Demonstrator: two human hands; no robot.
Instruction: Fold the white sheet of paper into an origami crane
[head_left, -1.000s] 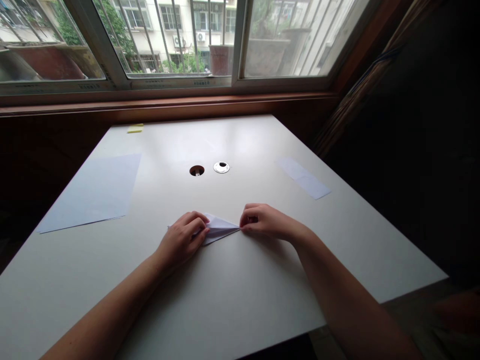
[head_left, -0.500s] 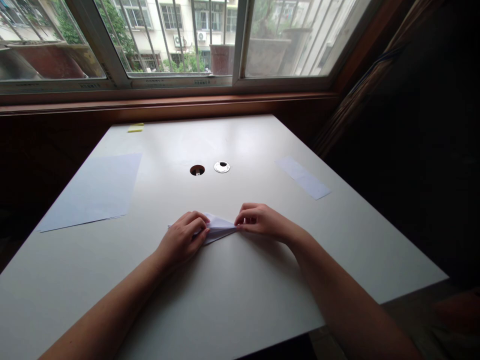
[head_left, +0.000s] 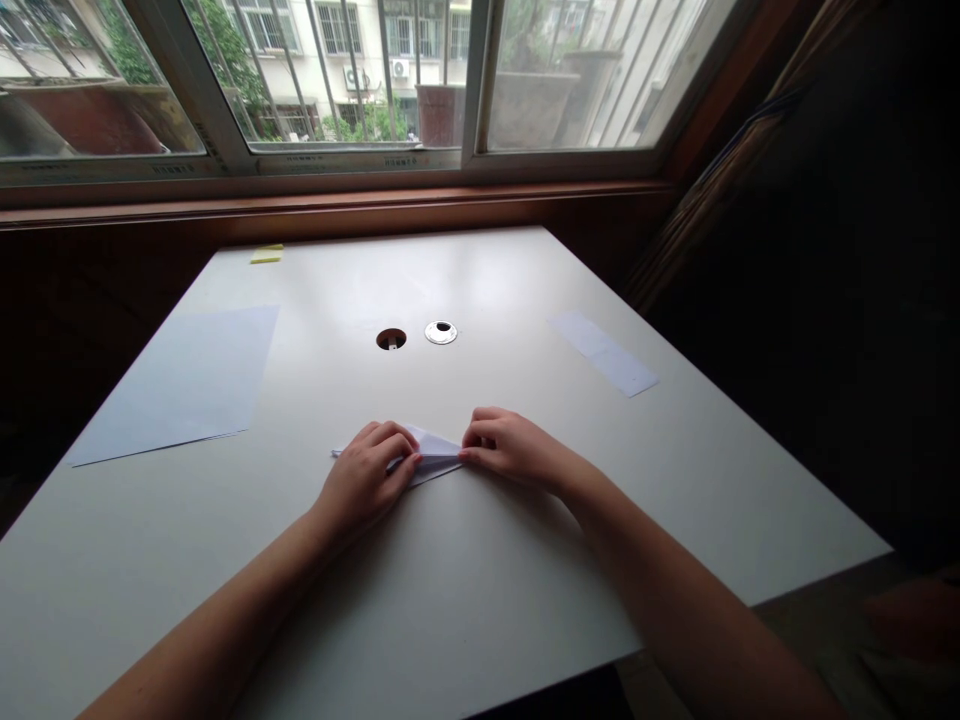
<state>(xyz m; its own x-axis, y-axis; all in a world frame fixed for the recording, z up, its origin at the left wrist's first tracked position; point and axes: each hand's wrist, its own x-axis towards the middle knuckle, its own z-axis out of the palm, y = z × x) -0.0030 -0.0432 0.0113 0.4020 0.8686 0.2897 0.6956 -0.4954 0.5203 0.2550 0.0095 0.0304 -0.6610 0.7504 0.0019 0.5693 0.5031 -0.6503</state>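
white folded paper (head_left: 436, 447): our right hand (head_left: 506, 447) pinches its three o'clock tip; our left hand (head_left: 367, 464) covers much of its nine o'clock side, its hold we cannot tell.

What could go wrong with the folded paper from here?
1. The left hand covers much of the folded paper; uneven pressure there might crease it off line.
2. The right hand is at the narrow end, so a hard tug could bend or tear that tip.
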